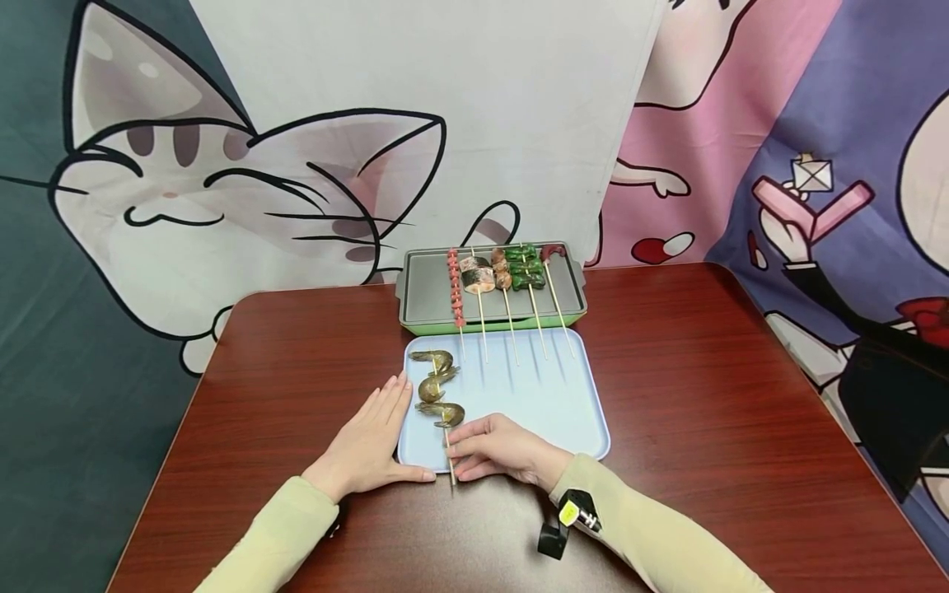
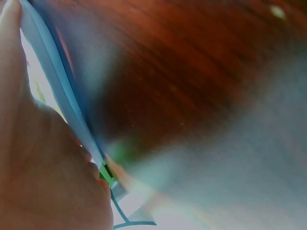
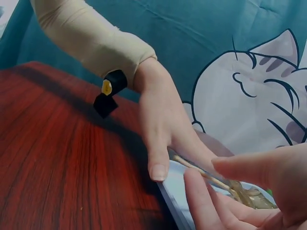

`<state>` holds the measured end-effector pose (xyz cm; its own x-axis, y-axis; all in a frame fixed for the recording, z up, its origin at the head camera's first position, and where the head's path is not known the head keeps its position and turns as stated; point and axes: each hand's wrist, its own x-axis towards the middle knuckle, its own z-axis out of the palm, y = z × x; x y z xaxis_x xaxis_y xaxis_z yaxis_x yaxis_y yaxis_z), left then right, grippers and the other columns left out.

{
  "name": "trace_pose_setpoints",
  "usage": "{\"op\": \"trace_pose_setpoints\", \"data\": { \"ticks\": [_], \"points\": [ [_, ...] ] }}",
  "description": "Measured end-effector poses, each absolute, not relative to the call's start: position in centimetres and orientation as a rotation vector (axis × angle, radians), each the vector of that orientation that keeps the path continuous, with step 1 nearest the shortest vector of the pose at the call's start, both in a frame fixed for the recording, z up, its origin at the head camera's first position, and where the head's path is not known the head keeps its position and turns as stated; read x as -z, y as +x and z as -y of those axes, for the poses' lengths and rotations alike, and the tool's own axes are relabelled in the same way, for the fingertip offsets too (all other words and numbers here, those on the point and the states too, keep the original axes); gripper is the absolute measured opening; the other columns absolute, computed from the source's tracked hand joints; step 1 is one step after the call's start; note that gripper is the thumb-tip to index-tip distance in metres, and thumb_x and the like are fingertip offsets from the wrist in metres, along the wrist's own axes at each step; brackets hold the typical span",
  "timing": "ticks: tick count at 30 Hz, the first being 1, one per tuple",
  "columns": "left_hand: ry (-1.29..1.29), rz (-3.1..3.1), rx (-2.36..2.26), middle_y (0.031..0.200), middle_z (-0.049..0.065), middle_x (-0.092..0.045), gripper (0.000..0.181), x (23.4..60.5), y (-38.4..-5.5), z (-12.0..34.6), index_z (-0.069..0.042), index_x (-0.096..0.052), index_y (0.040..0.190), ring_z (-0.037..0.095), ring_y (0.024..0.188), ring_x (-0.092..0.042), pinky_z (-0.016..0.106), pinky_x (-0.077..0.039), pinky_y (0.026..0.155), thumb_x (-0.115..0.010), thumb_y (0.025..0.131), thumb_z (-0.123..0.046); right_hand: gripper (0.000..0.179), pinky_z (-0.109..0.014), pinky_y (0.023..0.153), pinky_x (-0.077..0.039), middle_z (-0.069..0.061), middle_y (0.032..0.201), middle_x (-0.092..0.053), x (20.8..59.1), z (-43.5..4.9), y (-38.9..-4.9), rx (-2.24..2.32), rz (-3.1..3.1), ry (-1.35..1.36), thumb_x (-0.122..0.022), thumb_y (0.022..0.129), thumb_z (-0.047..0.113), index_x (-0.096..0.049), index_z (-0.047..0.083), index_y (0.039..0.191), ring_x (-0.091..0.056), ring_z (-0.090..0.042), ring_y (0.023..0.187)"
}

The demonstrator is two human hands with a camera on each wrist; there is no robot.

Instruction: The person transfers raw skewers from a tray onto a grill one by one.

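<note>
A skewer of shrimp lies along the left side of a light blue tray, its stick reaching over the front rim. My left hand rests by the tray's left edge, fingers straight and thumb along the front corner. Beside the bare stick is my right hand, its fingers loosely bent. In the right wrist view, the stick shows in the gap between separated fingertips; no pinch is visible. The left wrist view has the left hand against the tray's rim.
Behind the tray stands a grey grill pan with a green base. Several skewers lie across it: pink pieces, fish, browned meat, green peppers and a dark red piece. Their sticks overhang the tray. The brown table meets printed cloth behind.
</note>
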<state>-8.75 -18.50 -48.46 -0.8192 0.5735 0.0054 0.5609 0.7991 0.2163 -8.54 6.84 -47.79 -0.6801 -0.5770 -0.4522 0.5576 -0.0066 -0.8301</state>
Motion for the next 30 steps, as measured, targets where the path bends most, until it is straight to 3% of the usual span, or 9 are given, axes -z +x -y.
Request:
{"op": "trace_pose_setpoints", "data": {
  "ticks": [12, 18, 24, 30],
  "points": [
    [0.909, -2.919, -0.336, 0.164, 0.026, -0.017, 0.129, 48.5, -8.6, 18.4, 0.011, -0.024, 0.156, 0.038, 0.152, -0.017, 0.049, -0.018, 0.122, -0.065, 0.076, -0.082, 0.025, -0.029, 0.064, -0.061, -0.023, 0.086, -0.072, 45.7, -7.5, -6.7, 1.829, -1.610, -0.135, -0.067, 0.089, -0.008, -0.062, -0.016, 0.112, -0.069, -0.015, 0.063],
    [0.910, -2.919, -0.318, 0.165, 0.026, -0.014, 0.130, 48.4, -8.7, 18.3, 0.011, -0.024, 0.156, 0.038, 0.152, -0.016, 0.049, -0.018, 0.122, -0.065, 0.076, -0.082, 0.028, -0.028, 0.062, -0.061, -0.018, 0.083, -0.071, 43.6, -7.7, -6.4, 1.828, -1.682, -0.265, -0.068, 0.088, -0.007, -0.063, -0.017, 0.113, -0.068, -0.013, 0.062],
    [0.904, -2.917, -0.338, 0.164, 0.027, -0.014, 0.131, 48.5, -8.7, 18.3, 0.012, -0.024, 0.155, 0.038, 0.152, -0.016, 0.049, -0.017, 0.122, -0.064, 0.076, -0.083, 0.028, -0.036, 0.066, -0.063, -0.015, 0.082, -0.071, 41.0, -7.6, -8.4, 1.850, -1.814, -0.367, -0.071, 0.089, -0.004, -0.065, -0.014, 0.114, -0.069, -0.015, 0.064],
    [0.887, -2.915, -0.355, 0.164, 0.027, -0.017, 0.132, 48.4, -8.7, 18.3, 0.012, -0.023, 0.156, 0.038, 0.152, -0.015, 0.049, -0.016, 0.122, -0.064, 0.075, -0.084, 0.032, -0.039, 0.071, -0.063, -0.024, 0.091, -0.072, 39.0, -6.6, -12.3, 1.845, -1.920, -0.351, -0.070, 0.091, -0.004, -0.064, -0.013, 0.120, -0.071, -0.018, 0.068]
  ]
}}
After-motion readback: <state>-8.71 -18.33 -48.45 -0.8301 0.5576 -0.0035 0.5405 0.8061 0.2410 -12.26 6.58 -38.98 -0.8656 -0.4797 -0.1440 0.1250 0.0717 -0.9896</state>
